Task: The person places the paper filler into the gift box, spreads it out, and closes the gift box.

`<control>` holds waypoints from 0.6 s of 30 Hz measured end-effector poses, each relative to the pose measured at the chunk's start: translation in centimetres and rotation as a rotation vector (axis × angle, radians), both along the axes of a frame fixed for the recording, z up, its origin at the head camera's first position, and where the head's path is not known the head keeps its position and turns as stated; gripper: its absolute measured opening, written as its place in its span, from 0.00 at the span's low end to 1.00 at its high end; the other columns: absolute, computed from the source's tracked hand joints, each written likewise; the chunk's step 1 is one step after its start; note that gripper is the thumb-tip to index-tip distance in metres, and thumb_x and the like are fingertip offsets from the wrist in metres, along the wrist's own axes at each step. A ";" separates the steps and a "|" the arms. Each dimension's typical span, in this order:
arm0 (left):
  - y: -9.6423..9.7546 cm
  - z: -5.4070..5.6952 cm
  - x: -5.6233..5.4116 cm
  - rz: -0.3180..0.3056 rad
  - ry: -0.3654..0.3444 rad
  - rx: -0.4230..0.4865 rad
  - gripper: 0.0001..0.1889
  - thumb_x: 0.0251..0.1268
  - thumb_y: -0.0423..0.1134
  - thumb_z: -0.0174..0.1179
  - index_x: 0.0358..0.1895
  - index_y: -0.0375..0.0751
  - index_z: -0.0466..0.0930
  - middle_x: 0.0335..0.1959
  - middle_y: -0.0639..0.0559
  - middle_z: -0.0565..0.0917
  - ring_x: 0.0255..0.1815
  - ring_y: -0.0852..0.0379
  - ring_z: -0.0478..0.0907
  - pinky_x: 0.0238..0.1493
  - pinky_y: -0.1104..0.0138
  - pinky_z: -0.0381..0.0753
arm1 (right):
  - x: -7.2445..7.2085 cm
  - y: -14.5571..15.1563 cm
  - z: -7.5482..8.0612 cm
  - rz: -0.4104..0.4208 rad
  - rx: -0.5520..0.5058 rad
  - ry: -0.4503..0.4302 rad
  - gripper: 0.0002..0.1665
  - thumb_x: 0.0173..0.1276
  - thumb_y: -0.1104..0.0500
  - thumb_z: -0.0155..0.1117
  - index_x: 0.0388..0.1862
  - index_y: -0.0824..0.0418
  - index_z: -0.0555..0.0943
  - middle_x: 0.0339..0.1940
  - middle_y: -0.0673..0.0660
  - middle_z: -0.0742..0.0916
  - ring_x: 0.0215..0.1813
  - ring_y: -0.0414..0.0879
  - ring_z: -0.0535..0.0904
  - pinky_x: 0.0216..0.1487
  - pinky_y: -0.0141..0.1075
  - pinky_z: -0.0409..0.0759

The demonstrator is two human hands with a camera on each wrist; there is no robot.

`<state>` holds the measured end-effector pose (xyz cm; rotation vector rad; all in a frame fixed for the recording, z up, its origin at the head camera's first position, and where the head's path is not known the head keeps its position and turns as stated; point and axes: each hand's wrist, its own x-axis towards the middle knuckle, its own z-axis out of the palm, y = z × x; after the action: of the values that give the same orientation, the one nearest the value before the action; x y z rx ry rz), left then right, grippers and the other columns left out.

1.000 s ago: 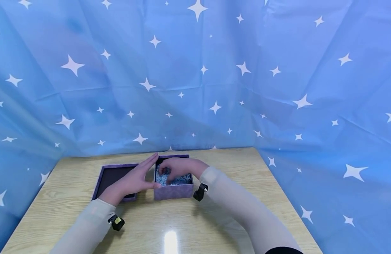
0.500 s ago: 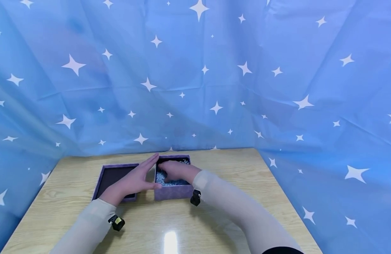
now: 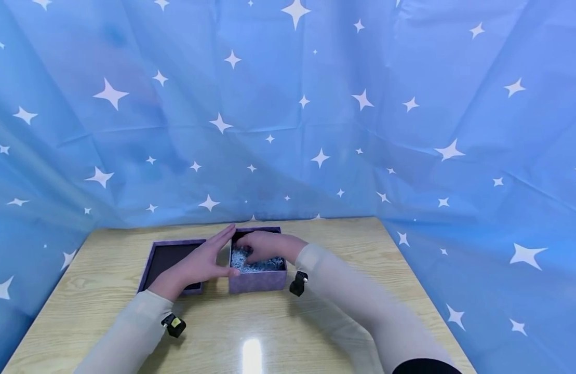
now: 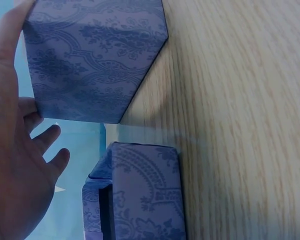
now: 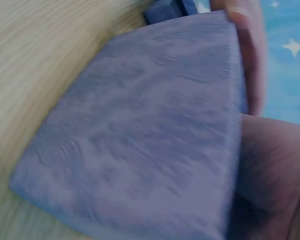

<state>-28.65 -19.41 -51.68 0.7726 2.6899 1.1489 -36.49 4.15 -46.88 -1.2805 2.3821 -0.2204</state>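
Note:
A purple patterned box (image 3: 257, 282), its top off, stands on the table with light-blue shredded paper (image 3: 241, 262) inside. My left hand (image 3: 199, 266) holds the box's left side, thumb at the front corner and fingertips at the back corner. In the left wrist view that hand (image 4: 20, 150) lies along the box's (image 4: 90, 60) edge. My right hand (image 3: 264, 246) reaches over the right rim into the box, its fingers bent down at the shredded paper with a gap between thumb and fingers. In the right wrist view the box wall (image 5: 140, 130) hides its fingertips.
The box's lid (image 3: 173, 259), dark inside face up, lies just left of the box, partly under the left hand and wrist. A pale wooden table (image 3: 213, 332) carries both. A blue star-patterned cloth (image 3: 288, 130) hangs behind and beside the table.
My right hand dipped deeper and leftward into the box, then rose back and to the right over the shredded paper. The left hand stays on the box.

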 end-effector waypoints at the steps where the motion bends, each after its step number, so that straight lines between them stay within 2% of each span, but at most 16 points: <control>1: 0.0 0.0 0.0 -0.002 0.001 0.000 0.64 0.66 0.66 0.77 0.94 0.58 0.41 0.94 0.60 0.39 0.92 0.37 0.42 0.81 0.30 0.58 | 0.0 0.4 0.5 0.001 -0.010 -0.023 0.28 0.78 0.52 0.78 0.72 0.55 0.83 0.58 0.52 0.88 0.56 0.42 0.84 0.56 0.37 0.83; 3: -0.1 -0.2 -0.1 -0.003 0.008 0.000 0.64 0.65 0.67 0.77 0.94 0.58 0.41 0.94 0.60 0.39 0.92 0.37 0.43 0.81 0.30 0.59 | -0.2 1.1 1.5 0.006 -0.018 -0.067 0.28 0.75 0.54 0.81 0.70 0.55 0.83 0.56 0.54 0.87 0.53 0.43 0.82 0.54 0.36 0.82; 6: -0.3 -0.3 -0.3 0.002 0.020 -0.003 0.65 0.64 0.69 0.76 0.94 0.58 0.41 0.94 0.58 0.40 0.91 0.35 0.44 0.80 0.29 0.59 | -0.7 1.8 2.6 0.026 0.023 -0.105 0.30 0.72 0.57 0.83 0.70 0.55 0.82 0.57 0.56 0.85 0.53 0.45 0.80 0.52 0.37 0.81; 9: -0.4 -0.3 -0.2 0.007 0.017 -0.001 0.65 0.64 0.69 0.76 0.94 0.58 0.41 0.94 0.58 0.40 0.91 0.35 0.43 0.80 0.29 0.60 | -0.8 1.8 2.8 0.036 0.122 -0.077 0.36 0.70 0.61 0.83 0.73 0.54 0.78 0.61 0.56 0.84 0.58 0.46 0.81 0.53 0.37 0.83; 13: -0.3 -0.3 -0.1 0.007 0.011 0.000 0.64 0.65 0.68 0.76 0.94 0.58 0.41 0.94 0.59 0.39 0.92 0.35 0.42 0.81 0.29 0.58 | -0.3 1.0 2.0 0.010 0.275 0.057 0.43 0.73 0.65 0.80 0.82 0.47 0.74 0.77 0.53 0.81 0.73 0.47 0.79 0.63 0.39 0.84; 15: -0.3 -0.3 -0.1 0.005 0.012 -0.004 0.64 0.66 0.68 0.76 0.94 0.58 0.40 0.94 0.60 0.39 0.92 0.35 0.41 0.81 0.29 0.57 | 0.1 0.6 1.3 0.016 0.352 0.137 0.44 0.78 0.65 0.75 0.87 0.44 0.70 0.85 0.51 0.74 0.81 0.47 0.73 0.72 0.41 0.80; 18: -0.2 -0.1 -0.1 -0.001 0.017 -0.010 0.64 0.66 0.67 0.75 0.94 0.58 0.40 0.94 0.60 0.39 0.92 0.36 0.41 0.81 0.29 0.56 | 0.5 0.0 0.3 0.056 0.432 0.248 0.43 0.85 0.63 0.66 0.91 0.42 0.64 0.90 0.50 0.67 0.86 0.47 0.67 0.80 0.42 0.72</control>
<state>-28.78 -19.61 -51.80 0.7853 2.7066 1.1332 -36.02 4.15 -46.63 -1.2143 2.4055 0.4719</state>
